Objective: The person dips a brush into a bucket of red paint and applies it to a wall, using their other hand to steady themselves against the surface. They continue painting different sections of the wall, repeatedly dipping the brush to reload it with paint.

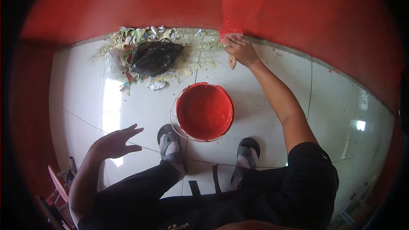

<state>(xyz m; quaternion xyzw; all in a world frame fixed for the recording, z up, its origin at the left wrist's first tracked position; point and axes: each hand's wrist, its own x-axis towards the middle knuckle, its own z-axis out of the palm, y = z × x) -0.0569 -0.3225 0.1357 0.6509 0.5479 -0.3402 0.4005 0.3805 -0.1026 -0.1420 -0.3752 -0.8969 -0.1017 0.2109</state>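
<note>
During what appears to be the coating step, the right hand [242, 51] grips the brush [230, 34] against the red wall's [191, 6] foot, the left hand [117, 142] hangs spread, and the next stroke likely calls for even pressure.

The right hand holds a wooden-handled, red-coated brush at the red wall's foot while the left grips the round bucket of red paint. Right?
Not quite: the head view shows the bare left hand open and apart from the round bucket of red paint. The rest stands.
</note>
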